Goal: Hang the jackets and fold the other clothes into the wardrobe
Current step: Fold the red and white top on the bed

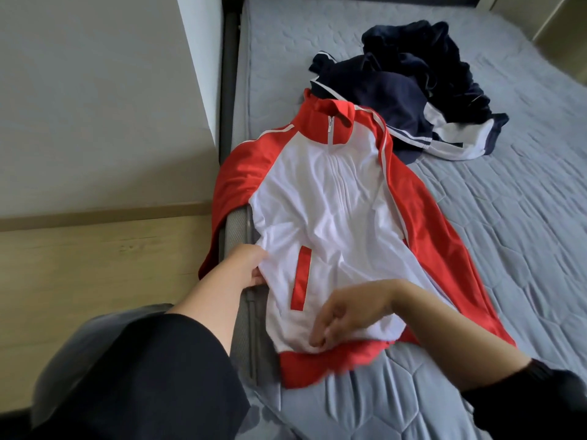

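The red and white jacket [333,201] lies front up on the left part of the bed, zipped shut, with its red collar [330,119] pointing away from the person and its red waistband [330,363] nearest them.

At far left are a pale wall [79,90] and, below it, a light wooden floor [95,265]. A black sleeve [152,376] covers the person's left upper arm low in the view, and the bare forearm reaches out from it toward the bed. The jacket's left-hand red sleeve [235,185] spills over the mattress edge and hangs down beside the dark bed frame [227,90]. The left hand [251,265] meets the white body panel at its side seam; its grip is closed on that edge of the cloth, with the fingertips hidden by the fabric.

Just right of that hand, a red pocket strip [301,277] slants across the white front. The right hand [343,315] is over the lower front, its fingers curled, and its grip pinches the white cloth just above the waistband. The hand is a little blurred.

The other red sleeve [444,242] runs along the grey quilted mattress [524,249] and passes under the right forearm. Beyond the collar, to the right, a heap of navy clothes [413,90] with white stripes lies crumpled, touching the jacket's shoulder.
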Action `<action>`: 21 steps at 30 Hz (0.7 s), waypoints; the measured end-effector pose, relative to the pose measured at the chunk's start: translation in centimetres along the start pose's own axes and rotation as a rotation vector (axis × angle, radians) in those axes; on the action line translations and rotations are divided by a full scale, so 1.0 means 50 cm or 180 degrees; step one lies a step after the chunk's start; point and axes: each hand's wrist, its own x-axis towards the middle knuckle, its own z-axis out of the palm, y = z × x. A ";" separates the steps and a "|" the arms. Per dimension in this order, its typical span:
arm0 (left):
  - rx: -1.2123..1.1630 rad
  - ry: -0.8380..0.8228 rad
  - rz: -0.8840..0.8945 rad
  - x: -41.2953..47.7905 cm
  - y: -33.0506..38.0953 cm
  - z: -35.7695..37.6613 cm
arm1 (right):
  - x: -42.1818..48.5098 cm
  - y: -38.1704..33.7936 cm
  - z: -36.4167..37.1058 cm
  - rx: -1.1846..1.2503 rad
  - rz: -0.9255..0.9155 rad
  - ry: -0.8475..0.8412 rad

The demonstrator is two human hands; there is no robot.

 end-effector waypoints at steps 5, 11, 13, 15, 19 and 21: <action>0.2507 0.1397 0.0904 0.003 -0.007 -0.008 | 0.018 0.025 -0.028 0.1684 -0.0173 0.3124; 0.3937 0.1285 0.3453 -0.011 -0.041 0.081 | -0.016 0.138 -0.032 0.0280 0.1258 0.4399; 0.4144 0.0801 0.3428 -0.013 -0.054 0.124 | -0.037 0.177 -0.025 0.0080 0.1568 0.4584; 0.4409 0.0424 0.3435 -0.011 -0.070 0.162 | -0.066 0.208 -0.024 0.0168 0.1915 0.5140; 0.4735 0.0146 0.3457 -0.005 -0.082 0.204 | -0.139 0.289 -0.024 0.0713 0.2972 0.4963; 0.4683 0.0148 0.3353 -0.006 -0.082 0.221 | -0.156 0.323 -0.009 0.0576 0.3280 0.4181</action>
